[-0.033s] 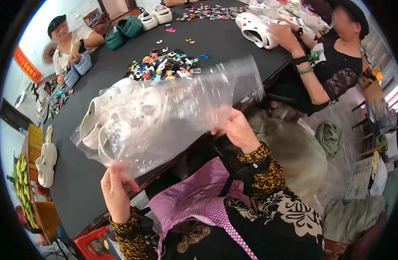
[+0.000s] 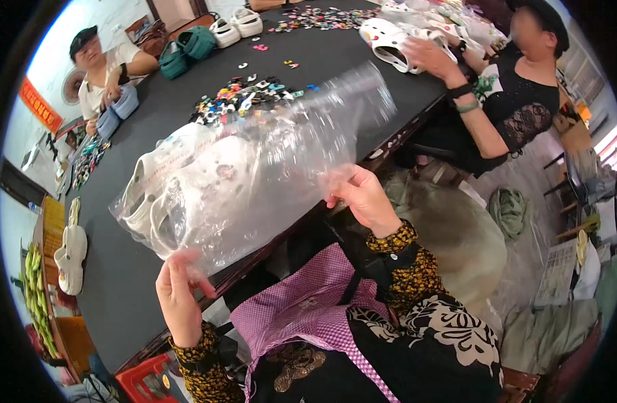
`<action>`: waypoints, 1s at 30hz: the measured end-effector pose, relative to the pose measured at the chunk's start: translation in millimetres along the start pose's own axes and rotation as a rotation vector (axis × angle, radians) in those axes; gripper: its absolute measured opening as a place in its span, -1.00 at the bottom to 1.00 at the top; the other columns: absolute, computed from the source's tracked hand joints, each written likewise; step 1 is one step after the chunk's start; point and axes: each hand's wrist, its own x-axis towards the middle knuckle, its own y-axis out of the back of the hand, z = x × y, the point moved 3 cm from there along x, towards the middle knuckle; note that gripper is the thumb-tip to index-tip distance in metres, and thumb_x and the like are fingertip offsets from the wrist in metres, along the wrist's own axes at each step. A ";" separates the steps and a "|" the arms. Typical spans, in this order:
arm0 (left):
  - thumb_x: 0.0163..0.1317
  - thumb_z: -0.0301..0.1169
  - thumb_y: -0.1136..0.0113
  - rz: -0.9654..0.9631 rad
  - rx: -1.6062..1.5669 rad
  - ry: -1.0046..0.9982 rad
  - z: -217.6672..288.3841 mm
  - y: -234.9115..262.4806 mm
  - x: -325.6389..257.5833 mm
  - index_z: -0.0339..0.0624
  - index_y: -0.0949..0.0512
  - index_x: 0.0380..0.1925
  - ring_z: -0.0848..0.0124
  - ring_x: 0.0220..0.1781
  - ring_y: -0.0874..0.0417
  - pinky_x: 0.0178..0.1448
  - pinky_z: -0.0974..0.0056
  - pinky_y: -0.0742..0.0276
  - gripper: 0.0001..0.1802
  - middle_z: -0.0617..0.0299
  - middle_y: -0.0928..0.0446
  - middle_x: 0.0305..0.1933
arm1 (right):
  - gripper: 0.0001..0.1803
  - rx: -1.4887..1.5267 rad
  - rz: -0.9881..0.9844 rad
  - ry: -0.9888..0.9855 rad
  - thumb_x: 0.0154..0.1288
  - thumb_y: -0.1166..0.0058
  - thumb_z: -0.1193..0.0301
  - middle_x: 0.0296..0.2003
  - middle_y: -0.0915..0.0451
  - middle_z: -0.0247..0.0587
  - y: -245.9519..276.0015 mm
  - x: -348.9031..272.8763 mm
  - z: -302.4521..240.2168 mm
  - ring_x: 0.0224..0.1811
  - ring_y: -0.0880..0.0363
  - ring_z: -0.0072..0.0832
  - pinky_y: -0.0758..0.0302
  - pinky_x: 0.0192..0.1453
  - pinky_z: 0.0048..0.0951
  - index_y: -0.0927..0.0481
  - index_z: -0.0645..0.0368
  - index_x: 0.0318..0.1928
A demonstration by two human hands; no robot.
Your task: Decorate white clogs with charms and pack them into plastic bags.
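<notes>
Left hand (image 2: 179, 295) and right hand (image 2: 362, 196) pinch a clear crinkled plastic bag (image 2: 255, 168), seemingly holding white clogs (image 2: 181, 181), long axis running seven to one o'clock.

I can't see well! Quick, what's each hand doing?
Left hand: shut, pinching the clear plastic bag.
Right hand: shut, pinching the same bag.

dark table (image 2: 335, 47), scattered colourful charms (image 2: 244, 94), teal clogs (image 2: 186, 48)
</notes>
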 end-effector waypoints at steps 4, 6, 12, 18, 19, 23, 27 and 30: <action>0.51 -0.26 0.14 -0.048 0.032 -0.159 5.0 -24.7 3.3 -0.39 -0.31 0.24 0.52 -0.55 -0.50 -0.43 0.46 -0.42 -0.53 0.24 -0.51 -0.54 | -0.92 0.127 0.264 0.119 0.31 -0.12 0.51 -0.43 -0.55 -0.27 30.2 -5.4 3.6 -0.43 -0.55 -0.50 -0.52 -0.35 -0.42 -0.49 0.23 -0.28; 0.52 -0.16 0.14 -0.093 0.120 -0.173 4.2 -26.8 3.2 -0.37 -0.29 0.28 0.55 -0.51 -0.49 -0.39 0.44 -0.44 -0.47 0.24 -0.50 -0.51 | -0.93 0.190 0.392 0.182 0.31 -0.09 0.51 -0.43 -0.54 -0.26 51.2 -10.1 -0.6 -0.44 -0.54 -0.48 -0.52 -0.37 -0.40 -0.48 0.24 -0.27; 0.50 -0.31 0.10 -0.216 0.288 -0.100 -13.1 -23.4 1.3 -0.42 -0.48 0.03 0.53 -0.51 -0.49 -0.38 0.43 -0.42 -0.63 0.23 -0.49 -0.53 | -0.78 0.372 0.785 0.487 0.27 0.05 0.62 -0.33 -0.53 -0.20 145.5 -44.2 -13.0 -0.35 -0.55 -0.39 -0.56 -0.25 -0.27 -0.40 0.25 -0.07; 0.49 -0.33 0.09 -0.236 0.337 0.004 -30.5 -36.7 -4.4 -0.43 -0.51 -0.08 0.53 -0.50 -0.49 -0.37 0.43 -0.40 -0.67 0.23 -0.51 -0.55 | -0.72 0.632 1.312 0.494 0.37 0.01 0.46 -0.18 -0.53 -0.21 259.2 -121.0 62.7 -0.19 -0.55 -0.35 -0.55 -0.01 -0.23 -0.41 0.22 0.06; 0.49 -0.33 0.08 -0.220 0.346 0.010 -30.0 -38.8 -4.0 -0.43 -0.52 -0.09 0.53 -0.50 -0.49 -0.37 0.43 -0.40 -0.67 0.23 -0.51 -0.54 | -0.74 0.630 1.365 0.455 0.40 0.04 0.44 -0.16 -0.52 -0.19 260.6 -128.8 73.2 -0.18 -0.55 -0.33 -0.55 0.02 -0.23 -0.41 0.21 0.05; 0.48 -0.37 0.08 -0.190 0.407 -0.015 -31.7 -43.3 -1.2 -0.43 -0.52 -0.10 0.55 -0.50 -0.48 -0.35 0.45 -0.39 -0.70 0.23 -0.53 -0.53 | -0.74 0.632 1.548 0.375 0.36 0.17 0.55 -0.14 -0.52 -0.18 269.5 -144.8 114.4 -0.12 -0.55 -0.32 -0.55 -0.02 -0.23 -0.46 0.16 0.03; 0.46 -0.41 0.05 -0.152 0.510 -0.139 -28.8 -47.7 -2.9 -0.41 -0.54 -0.09 0.54 -0.49 -0.48 -0.31 0.44 -0.40 -0.73 0.24 -0.53 -0.51 | -0.79 0.548 1.610 0.282 0.41 0.17 0.47 -0.20 -0.51 -0.12 289.1 -159.4 157.5 -0.22 -0.60 -0.22 -0.60 -0.25 -0.20 -0.41 0.23 0.00; 0.43 -0.46 0.02 -0.100 0.599 -0.247 -30.4 -49.5 0.3 -0.41 -0.55 -0.10 0.53 -0.47 -0.48 -0.31 0.42 -0.43 -0.76 0.22 -0.53 -0.50 | -0.79 0.602 1.704 0.198 0.43 0.17 0.44 -0.34 -0.51 -0.05 302.4 -164.1 184.1 -0.41 -0.64 -0.21 -0.59 -0.54 -0.27 -0.32 0.27 0.00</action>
